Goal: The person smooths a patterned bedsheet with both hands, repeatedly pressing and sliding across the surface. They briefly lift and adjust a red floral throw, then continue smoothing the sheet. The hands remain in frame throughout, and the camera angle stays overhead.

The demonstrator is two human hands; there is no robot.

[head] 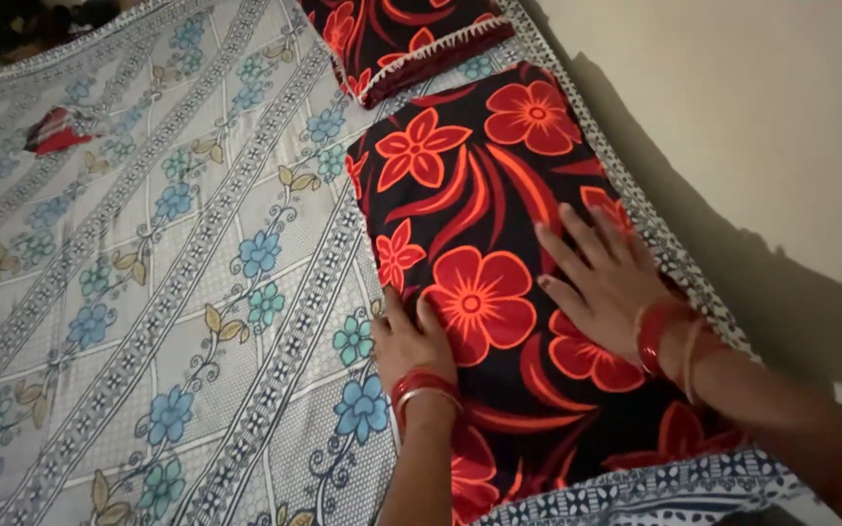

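Both forearms reach in from the bottom edge, each with red and metal bangles at the wrist. Nearest, the left hand lies on the left edge of a dark pillow printed with big red flowers; its fingers curl at the pillow's side where it meets the bedsheet, though whether they pinch the cover or only press on it I cannot tell. Just beyond, the right hand lies flat on top of the pillow, fingers spread wide and gripping nothing. The pillow rests along the right side of the bed, close to the wall. Since one hand only presses, a push from the left could, I judge, slide the pillow toward the wall side or rumple the sheet under it. Farther up lies a second pillow of the same print, almost touching the first. Far left on the sheet sits a small red cloth.
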